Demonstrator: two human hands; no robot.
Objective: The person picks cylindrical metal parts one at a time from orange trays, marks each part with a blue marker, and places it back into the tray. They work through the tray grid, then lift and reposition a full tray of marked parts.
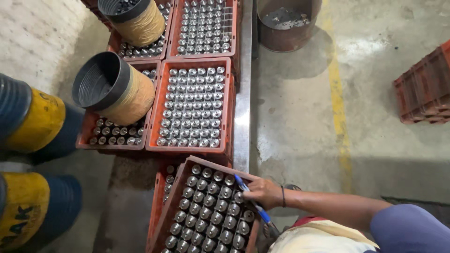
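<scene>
My right hand [262, 192] reaches in from the lower right, a dark band on its wrist. It is shut on a blue pen [263, 216], whose tip rests by the top right corner of a tilted red crate [169, 199]. That crate is packed with rows of shiny metal cylinders [206, 211] standing upright. My left hand is out of view. A pale yellow cloth [323, 236] lies under my forearm.
More red crates [159, 107] of metal cylinders stand behind. Two black-and-tan ribbed tubes [115, 89] [136, 18] lie on the left ones. Blue-and-yellow drums [33, 122] stand at left, a rusty bucket [286, 23] at the top, stacked red crates [424, 89] at right.
</scene>
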